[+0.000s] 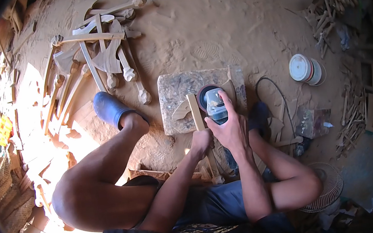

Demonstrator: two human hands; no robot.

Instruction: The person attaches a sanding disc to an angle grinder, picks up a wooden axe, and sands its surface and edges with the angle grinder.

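Observation:
My left hand (202,142) is wrapped round the handle of a pale wooden axe (194,108), whose carved head lies across a worn wooden block (171,86). The handle runs down toward my lap and ends in a carved knob. My right hand (230,130) grips an angle grinder (216,105) with a dark round disc, its index finger stretched along the body. The disc is over the right part of the axe head and hides some of it. Whether it touches the wood I cannot tell.
Several carved wooden axes (105,56) lie piled at the upper left, near my blue clog (112,109). A white bucket (301,68), a black cable (281,92) and a fan (328,187) are at the right. Wood sticks (350,109) lie heaped beyond.

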